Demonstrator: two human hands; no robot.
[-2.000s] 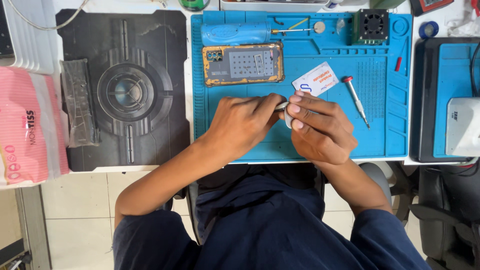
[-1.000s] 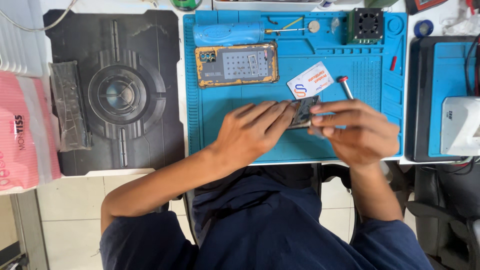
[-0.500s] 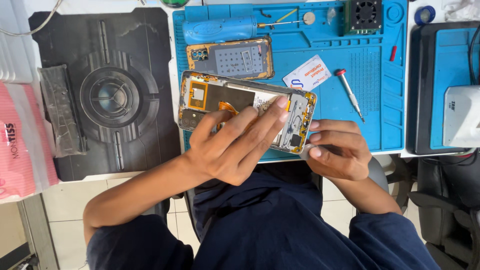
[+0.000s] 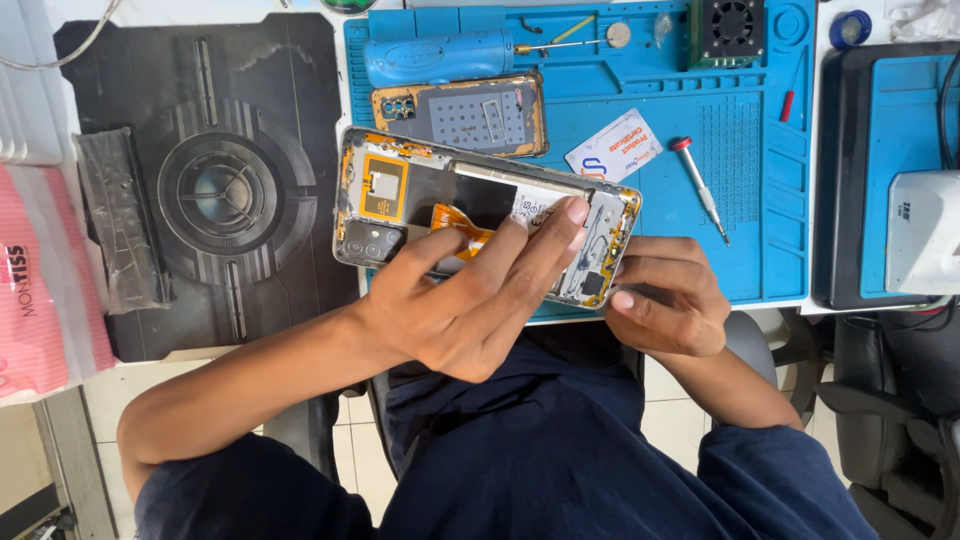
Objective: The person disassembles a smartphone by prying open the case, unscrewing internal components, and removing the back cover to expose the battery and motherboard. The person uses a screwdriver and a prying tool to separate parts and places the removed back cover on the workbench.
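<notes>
Lying beyond the fingers, the white worktop (image 4: 300, 12) carries a black mat (image 4: 215, 190) out past the left fingers and a blue repair mat (image 4: 760, 200) directly behind both hands. At the right fingers' far side sits a black-and-blue tray (image 4: 880, 150) with a white device (image 4: 925, 230) on it. Between the two sets of fingers, lifted above the blue repair mat, is the opened phone (image 4: 400, 195), its back removed so the board, camera block and an orange flex strip show. The left hand (image 4: 470, 300) lies across the phone's underside-facing middle, fingers (image 4: 545, 235) stretched flat and pressed on its insides, steadying it. The right hand (image 4: 665, 295) is curled closed around the phone's right end, thumb tucked at the edge. Just beyond the left fingertips rests a second phone shell (image 4: 465, 115), with a blue cylindrical tool (image 4: 440, 55) farther back. Beyond the right fingers lie a white card (image 4: 615, 148) and a small red-capped screwdriver (image 4: 700, 185); a black square fan (image 4: 733, 28) sits at the blue repair mat's far edge.
</notes>
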